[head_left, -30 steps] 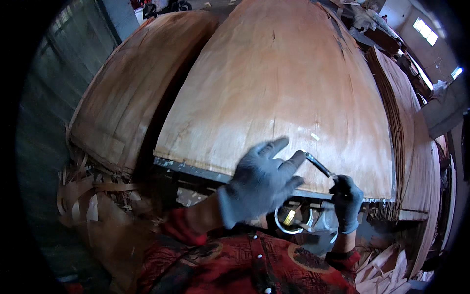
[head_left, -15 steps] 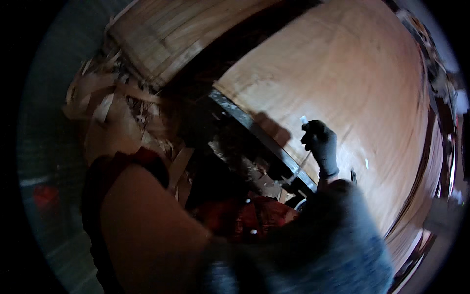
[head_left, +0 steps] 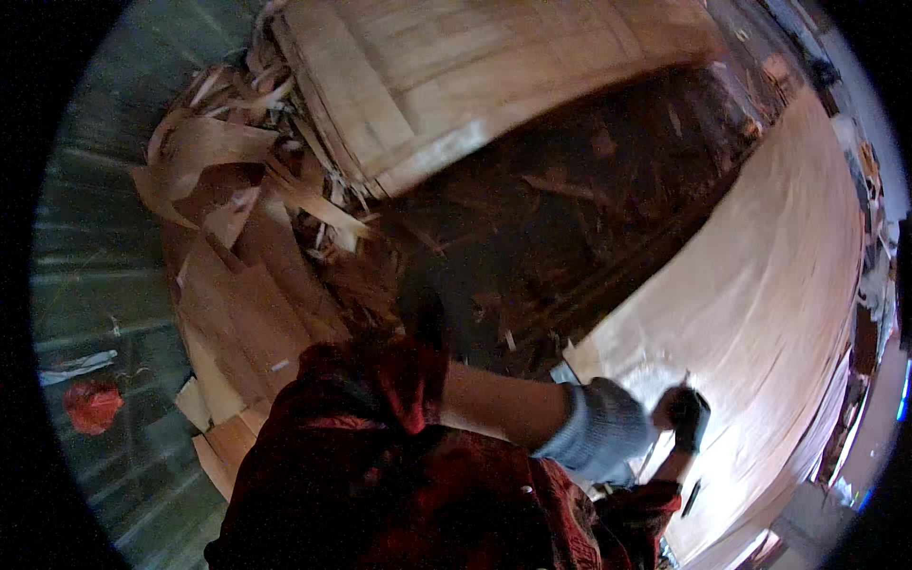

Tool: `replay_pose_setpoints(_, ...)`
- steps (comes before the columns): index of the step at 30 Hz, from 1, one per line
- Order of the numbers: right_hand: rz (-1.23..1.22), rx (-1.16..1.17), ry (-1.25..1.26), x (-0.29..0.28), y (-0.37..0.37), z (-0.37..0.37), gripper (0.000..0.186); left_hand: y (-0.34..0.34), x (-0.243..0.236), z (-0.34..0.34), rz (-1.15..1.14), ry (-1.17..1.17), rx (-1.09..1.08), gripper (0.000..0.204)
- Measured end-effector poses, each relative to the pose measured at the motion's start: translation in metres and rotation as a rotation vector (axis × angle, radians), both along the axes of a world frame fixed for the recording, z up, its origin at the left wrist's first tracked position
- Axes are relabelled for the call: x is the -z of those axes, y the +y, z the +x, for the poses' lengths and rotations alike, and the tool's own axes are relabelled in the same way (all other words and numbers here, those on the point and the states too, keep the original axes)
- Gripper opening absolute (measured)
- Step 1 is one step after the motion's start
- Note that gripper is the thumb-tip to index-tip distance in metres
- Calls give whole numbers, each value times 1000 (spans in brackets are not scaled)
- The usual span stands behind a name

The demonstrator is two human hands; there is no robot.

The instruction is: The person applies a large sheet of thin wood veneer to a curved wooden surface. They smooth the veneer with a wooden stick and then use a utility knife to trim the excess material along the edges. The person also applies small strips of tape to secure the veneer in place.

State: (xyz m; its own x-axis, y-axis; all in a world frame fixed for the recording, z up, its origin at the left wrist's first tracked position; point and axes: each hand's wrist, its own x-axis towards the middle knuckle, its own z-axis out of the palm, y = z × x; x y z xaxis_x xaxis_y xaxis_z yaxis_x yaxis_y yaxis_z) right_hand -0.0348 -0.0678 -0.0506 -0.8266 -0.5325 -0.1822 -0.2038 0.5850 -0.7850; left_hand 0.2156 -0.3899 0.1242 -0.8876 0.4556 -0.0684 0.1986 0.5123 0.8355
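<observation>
My left hand [head_left: 603, 427], in a grey knitted glove, reaches rightward over the near edge of a pale veneer sheet [head_left: 741, 266], its fingers smeared and mostly hidden. Just beyond it, my right hand [head_left: 686, 413], in a dark glove, is curled over the sheet; what is in its fingers, if anything, is too blurred to make out. A slim black tool [head_left: 692, 496] lies on the sheet below my right hand, apart from it.
A second veneer stack [head_left: 494, 66] stands across a dark, debris-filled gap [head_left: 570, 218]. Torn veneer scraps [head_left: 218, 266] pile at left beside a green corrugated surface [head_left: 85, 266], where a red crumpled bag [head_left: 93, 407] shows. More stacks line the right edge.
The view has swung left, bringing the gap and scraps to the centre. The black tool has left my right hand for the sheet. My left hand has moved toward my right.
</observation>
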Motion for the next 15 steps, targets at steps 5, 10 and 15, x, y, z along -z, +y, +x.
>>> replay_pose_setpoints(5, -65, 321, -212, 1, 2, -2, 10, -75, 20, 20, 2, -168, 28, 38)
replay_pose_setpoints(10, -338, 682, -444, 10, -18, 5, 18, -130, 4, -4, -130, -105, -28, 37)
replay_pose_setpoints(15, -187, 703, -269, 8, -42, 3, 19, -188, -1, -58, -148, -198, 22, 42)
